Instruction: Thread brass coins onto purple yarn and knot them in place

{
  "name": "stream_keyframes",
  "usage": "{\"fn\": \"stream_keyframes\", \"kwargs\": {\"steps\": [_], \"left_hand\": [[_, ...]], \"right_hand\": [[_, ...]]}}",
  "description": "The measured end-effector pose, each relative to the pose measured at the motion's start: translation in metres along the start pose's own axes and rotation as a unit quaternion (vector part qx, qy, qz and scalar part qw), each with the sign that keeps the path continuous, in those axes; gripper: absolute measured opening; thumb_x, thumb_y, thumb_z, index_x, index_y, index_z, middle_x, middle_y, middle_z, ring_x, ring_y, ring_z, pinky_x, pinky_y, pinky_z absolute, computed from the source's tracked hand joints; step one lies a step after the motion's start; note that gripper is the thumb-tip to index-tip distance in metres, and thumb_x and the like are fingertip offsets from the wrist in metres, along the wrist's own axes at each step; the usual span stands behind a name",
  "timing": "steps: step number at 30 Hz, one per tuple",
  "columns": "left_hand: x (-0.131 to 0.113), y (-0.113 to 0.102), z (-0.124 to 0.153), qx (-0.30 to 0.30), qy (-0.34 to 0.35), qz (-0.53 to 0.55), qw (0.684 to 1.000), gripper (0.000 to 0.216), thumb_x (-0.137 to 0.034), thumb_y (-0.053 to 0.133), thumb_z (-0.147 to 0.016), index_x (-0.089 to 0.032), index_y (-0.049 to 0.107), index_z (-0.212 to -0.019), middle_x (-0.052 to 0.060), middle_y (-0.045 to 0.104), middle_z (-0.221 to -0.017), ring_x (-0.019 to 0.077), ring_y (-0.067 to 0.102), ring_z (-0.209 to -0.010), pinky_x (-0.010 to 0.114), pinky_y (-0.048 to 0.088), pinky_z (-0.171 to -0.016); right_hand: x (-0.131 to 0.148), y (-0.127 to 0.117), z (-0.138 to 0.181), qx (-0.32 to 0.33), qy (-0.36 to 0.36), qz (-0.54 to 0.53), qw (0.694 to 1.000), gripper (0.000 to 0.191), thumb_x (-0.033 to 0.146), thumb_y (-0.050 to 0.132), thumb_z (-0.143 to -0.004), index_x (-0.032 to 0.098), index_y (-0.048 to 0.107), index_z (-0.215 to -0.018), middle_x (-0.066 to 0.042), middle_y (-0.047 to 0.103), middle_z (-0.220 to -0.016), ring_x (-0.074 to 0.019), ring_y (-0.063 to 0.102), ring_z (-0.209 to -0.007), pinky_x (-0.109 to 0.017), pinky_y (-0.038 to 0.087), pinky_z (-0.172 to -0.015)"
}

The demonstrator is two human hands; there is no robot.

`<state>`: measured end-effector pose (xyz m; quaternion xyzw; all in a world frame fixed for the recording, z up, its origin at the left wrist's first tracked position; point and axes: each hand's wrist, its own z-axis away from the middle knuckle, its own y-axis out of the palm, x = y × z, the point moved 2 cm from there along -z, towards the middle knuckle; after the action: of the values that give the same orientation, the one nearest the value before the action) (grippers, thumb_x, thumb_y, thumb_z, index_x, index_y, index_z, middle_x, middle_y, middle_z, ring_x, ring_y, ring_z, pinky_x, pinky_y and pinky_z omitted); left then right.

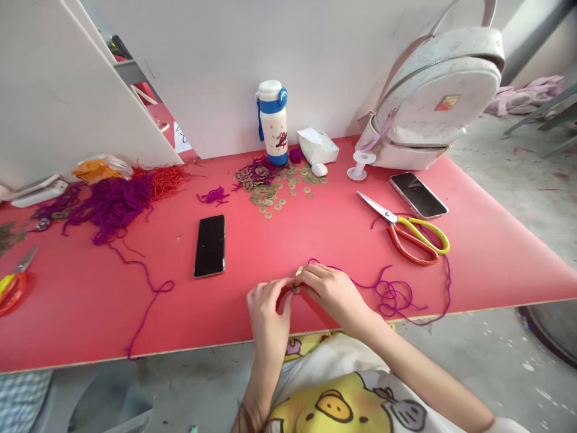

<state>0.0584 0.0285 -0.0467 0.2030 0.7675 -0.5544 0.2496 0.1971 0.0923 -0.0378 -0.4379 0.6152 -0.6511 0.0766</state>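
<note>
My left hand [270, 310] and my right hand [331, 294] meet near the table's front edge, fingertips pinched together. Between them a small brass-coloured coin [296, 288] shows in part; the fingers cover the rest. Another pale round edge, perhaps a second coin [299, 272], peeks out at my right fingertips. Purple yarn [392, 294] trails from behind my right hand and lies in loose loops to the right. Scissors [406, 231] with red and yellow handles rest open beyond it. Farther back lies a pile of holed coins [265, 195] with knotted purple yarn.
On the red table [171, 319] lie a black phone [210, 246], another phone [419, 195] and a purple yarn heap [119, 204]. A bottle [273, 123], tissue pack [318, 146], white spool [360, 165] and backpack [433, 102] stand behind. More scissors [15, 285] lie far left.
</note>
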Motion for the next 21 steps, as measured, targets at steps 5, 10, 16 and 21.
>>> {"fn": "stream_keyframes", "kwargs": {"steps": [5,10,16,21], "left_hand": [[-0.0005,-0.0007,-0.0006,-0.017,0.015,-0.003,1.000,0.023,-0.011,0.067,-0.082,-0.025,0.065,-0.100,0.000,0.072,-0.092,0.0213,0.061,-0.085,0.037,0.039,-0.083],[0.0006,-0.0001,-0.0007,-0.023,0.011,0.000,1.000,0.027,-0.012,0.068,-0.080,-0.026,0.065,-0.103,0.000,0.072,-0.089,0.0209,0.061,-0.083,0.037,0.039,-0.084],[0.0039,0.0032,-0.0013,-0.017,-0.008,0.019,1.000,0.036,-0.012,0.069,-0.079,-0.026,0.063,-0.111,0.000,0.072,-0.085,0.0207,0.062,-0.081,0.037,0.040,-0.085],[0.0039,0.0043,-0.0008,-0.021,-0.007,0.015,1.000,0.035,-0.010,0.066,-0.081,-0.026,0.063,-0.112,0.000,0.070,-0.082,0.0204,0.061,-0.078,0.037,0.041,-0.082]], "right_hand": [[-0.0050,0.0025,0.0026,-0.020,0.036,-0.099,0.994,0.008,0.014,0.061,-0.087,0.020,0.062,-0.092,-0.004,0.069,-0.090,-0.0170,0.066,-0.084,-0.025,0.049,-0.072],[-0.0062,0.0002,0.0040,-0.035,0.050,-0.156,0.986,0.010,0.012,0.062,-0.086,0.021,0.063,-0.089,-0.003,0.070,-0.093,-0.0162,0.066,-0.084,-0.026,0.050,-0.075],[-0.0070,-0.0002,0.0028,-0.029,0.057,-0.166,0.984,0.009,0.011,0.064,-0.085,0.020,0.064,-0.088,-0.001,0.069,-0.089,-0.0151,0.065,-0.080,-0.025,0.049,-0.073],[-0.0064,-0.0013,0.0014,-0.025,0.052,-0.155,0.986,0.007,0.014,0.064,-0.086,0.020,0.064,-0.089,-0.002,0.069,-0.090,-0.0157,0.063,-0.083,-0.027,0.048,-0.076]]}}
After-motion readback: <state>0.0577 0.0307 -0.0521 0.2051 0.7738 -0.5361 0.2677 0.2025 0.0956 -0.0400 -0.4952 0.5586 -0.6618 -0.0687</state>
